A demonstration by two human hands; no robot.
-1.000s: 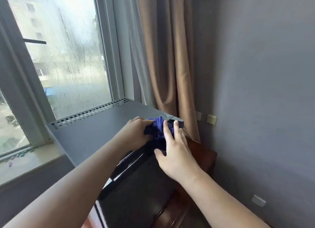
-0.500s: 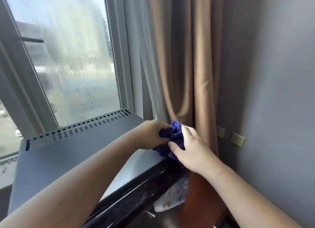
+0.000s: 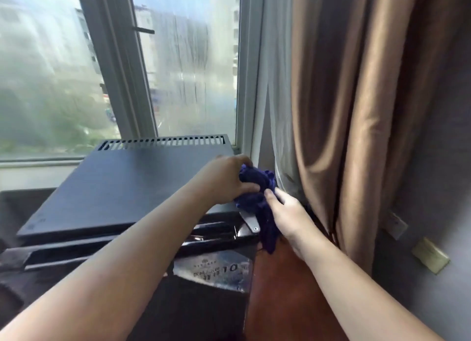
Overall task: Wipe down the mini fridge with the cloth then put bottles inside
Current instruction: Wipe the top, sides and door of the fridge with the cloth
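The dark grey mini fridge (image 3: 122,190) stands under the window, its flat top facing me, with vent slots along the back edge. A bunched dark blue cloth (image 3: 256,187) sits at the fridge's right front corner, by a metal hinge plate (image 3: 251,222). My left hand (image 3: 225,178) grips the cloth from the left. My right hand (image 3: 286,213) holds its lower right part, where a tail of cloth hangs down the fridge's side. No bottles are in view.
A brown curtain (image 3: 356,111) and a sheer white one hang close to the right of the fridge. A rain-streaked window (image 3: 188,68) is behind it. A reddish wooden surface (image 3: 277,289) lies below on the right. Wall sockets (image 3: 430,255) sit on the grey wall.
The view has swung left and down, so the fridge top now faces me squarely. Both hands have stayed on the cloth at the right front corner; a tail of it now hangs down.
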